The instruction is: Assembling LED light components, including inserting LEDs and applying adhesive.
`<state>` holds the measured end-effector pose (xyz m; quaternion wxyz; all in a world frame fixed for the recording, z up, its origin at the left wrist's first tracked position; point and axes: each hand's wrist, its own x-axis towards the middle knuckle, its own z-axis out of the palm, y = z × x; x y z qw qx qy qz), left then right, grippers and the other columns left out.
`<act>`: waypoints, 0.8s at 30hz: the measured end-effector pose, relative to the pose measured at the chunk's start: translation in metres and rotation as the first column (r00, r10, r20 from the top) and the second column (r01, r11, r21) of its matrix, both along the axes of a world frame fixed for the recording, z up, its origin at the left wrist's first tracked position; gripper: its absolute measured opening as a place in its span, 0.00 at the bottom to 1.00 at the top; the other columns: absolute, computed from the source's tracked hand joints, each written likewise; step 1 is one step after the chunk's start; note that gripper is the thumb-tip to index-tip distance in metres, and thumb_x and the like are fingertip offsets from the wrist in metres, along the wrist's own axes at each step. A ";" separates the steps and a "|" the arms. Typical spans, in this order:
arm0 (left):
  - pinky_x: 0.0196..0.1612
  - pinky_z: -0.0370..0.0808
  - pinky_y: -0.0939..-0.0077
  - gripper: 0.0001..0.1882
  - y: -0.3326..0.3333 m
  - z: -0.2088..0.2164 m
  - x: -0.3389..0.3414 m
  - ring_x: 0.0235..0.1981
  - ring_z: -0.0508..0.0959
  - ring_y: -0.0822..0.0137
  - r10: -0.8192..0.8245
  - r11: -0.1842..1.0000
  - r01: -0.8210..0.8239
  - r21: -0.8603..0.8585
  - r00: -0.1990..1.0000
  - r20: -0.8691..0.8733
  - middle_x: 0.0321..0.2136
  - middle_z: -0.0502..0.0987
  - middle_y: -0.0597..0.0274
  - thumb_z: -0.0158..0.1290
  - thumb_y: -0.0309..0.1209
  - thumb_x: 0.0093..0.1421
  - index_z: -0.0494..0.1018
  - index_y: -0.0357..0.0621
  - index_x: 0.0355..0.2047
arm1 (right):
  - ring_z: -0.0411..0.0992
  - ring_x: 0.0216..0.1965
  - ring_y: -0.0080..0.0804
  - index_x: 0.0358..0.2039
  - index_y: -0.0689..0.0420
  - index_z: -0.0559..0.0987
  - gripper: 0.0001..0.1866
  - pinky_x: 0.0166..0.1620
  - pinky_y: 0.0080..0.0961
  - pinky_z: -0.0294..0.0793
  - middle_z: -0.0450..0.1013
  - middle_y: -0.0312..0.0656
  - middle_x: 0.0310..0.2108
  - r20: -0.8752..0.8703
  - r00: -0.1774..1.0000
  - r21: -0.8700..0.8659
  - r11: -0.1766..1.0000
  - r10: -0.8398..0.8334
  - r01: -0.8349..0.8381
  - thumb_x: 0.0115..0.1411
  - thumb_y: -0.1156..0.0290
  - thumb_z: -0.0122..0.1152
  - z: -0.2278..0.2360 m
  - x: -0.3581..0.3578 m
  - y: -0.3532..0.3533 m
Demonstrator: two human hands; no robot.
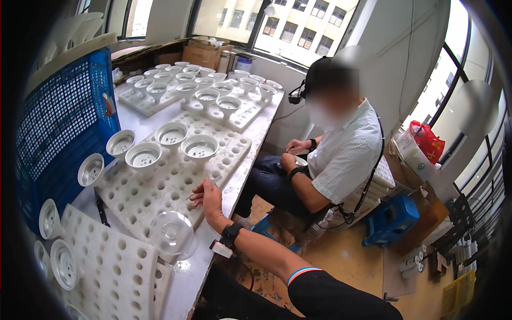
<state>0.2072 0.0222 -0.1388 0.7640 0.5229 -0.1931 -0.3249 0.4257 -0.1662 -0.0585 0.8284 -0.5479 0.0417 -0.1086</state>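
Sleeved right arm [269, 252] stretches past a clear bowl [172, 233].

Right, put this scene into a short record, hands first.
Right hand: bare right hand above the edge of a white rectangular board with round holes, fingers curled; grip unclear
Left hand: not in view
Nearby: clear, round transparent bowl
On board: several white, round, flared cups
Far left: blue perforated plastic crate
Co-worker: seated person in pale short-sleeved shirt
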 end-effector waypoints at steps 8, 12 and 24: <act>0.63 0.59 0.64 0.52 0.014 -0.006 -0.188 0.60 0.65 0.61 0.298 0.954 -0.272 0.128 0.911 -0.283 0.58 0.65 0.51 0.58 0.56 0.50 0.50 0.39 0.66 | 0.64 0.18 0.20 0.33 0.61 0.74 0.21 0.21 0.18 0.64 0.65 0.34 0.19 -0.095 0.893 -0.073 0.891 0.441 -0.448 0.69 0.55 0.44 0.055 -0.114 -0.021; 0.59 0.63 0.67 0.57 0.011 0.095 -0.162 0.57 0.68 0.63 0.252 0.918 -0.198 0.345 0.960 -0.120 0.56 0.68 0.52 0.53 0.69 0.46 0.55 0.35 0.63 | 0.69 0.20 0.20 0.31 0.61 0.75 0.10 0.25 0.18 0.69 0.71 0.37 0.24 -0.226 0.658 -0.338 0.576 0.718 -0.744 0.65 0.68 0.53 0.073 -0.215 -0.019; 0.56 0.66 0.70 0.48 0.008 0.080 -0.191 0.54 0.72 0.61 0.253 0.968 -0.234 0.095 0.907 -0.336 0.53 0.71 0.51 0.43 0.65 0.53 0.61 0.35 0.61 | 0.74 0.26 0.23 0.32 0.63 0.78 0.07 0.30 0.20 0.73 0.75 0.41 0.30 -0.249 0.279 -0.114 0.258 0.928 -0.959 0.61 0.73 0.53 0.048 -0.264 -0.013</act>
